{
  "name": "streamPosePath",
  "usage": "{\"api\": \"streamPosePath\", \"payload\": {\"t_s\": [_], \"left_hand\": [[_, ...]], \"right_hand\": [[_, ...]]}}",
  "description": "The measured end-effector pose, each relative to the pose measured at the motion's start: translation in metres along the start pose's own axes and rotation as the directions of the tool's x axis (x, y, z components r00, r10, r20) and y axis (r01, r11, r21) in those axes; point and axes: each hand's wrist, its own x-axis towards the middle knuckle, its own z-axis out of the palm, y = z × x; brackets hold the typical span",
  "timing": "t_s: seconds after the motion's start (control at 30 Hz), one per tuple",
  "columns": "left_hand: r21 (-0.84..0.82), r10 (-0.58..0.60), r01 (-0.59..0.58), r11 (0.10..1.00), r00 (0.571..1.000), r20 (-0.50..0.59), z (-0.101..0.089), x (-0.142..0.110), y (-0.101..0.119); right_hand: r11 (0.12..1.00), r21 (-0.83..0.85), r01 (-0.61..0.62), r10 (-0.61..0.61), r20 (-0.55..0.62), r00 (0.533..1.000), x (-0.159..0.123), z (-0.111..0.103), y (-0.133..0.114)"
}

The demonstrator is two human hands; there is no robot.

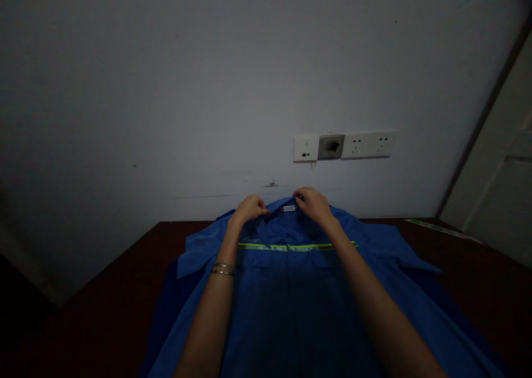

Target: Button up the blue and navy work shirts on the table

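A blue short-sleeved work shirt [266, 289] lies front up on the dark table, with a yellow-green and silver reflective stripe [305, 248] across its chest. Its collar [279, 204] points toward the wall, and a white label [288, 208] shows inside the neck. My left hand [250, 207] pinches the left part of the collar. On the right part of the collar, my right hand [311, 202] is closed with thumb and fingers together. Darker blue cloth [177, 289] shows beneath the shirt on both sides. Bracelets [223, 269] circle my left wrist.
The dark reddish table [120, 289] ends against a pale wall [187, 101]. White wall sockets [369, 144] and a grey wall plate [331, 147] sit above its back edge. A flat strip [443, 230] lies at the back right, near a white door [507, 145].
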Motion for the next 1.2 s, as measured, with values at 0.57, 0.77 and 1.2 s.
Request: {"api": "streamPosePath", "payload": {"t_s": [0.57, 0.77, 1.2], "left_hand": [[0.099, -0.213, 0.213, 0.972, 0.977, -0.007, -0.010, -0.015, 0.003], [-0.319, -0.149, 0.183, 0.930, 0.980, 0.129, -0.003, -0.014, -0.031], [-0.212, -0.210, 0.235, 0.949, 0.968, 0.135, 0.014, -0.006, -0.038]], "right_hand": [[0.990, 0.064, -0.129, 0.133, -0.058, 0.989, -0.001, 0.005, 0.011], [0.985, 0.090, -0.144, 0.150, -0.057, 0.987, -0.002, 0.010, 0.016], [0.986, 0.113, -0.124, 0.132, -0.063, 0.989, -0.002, 0.013, 0.008]]}}
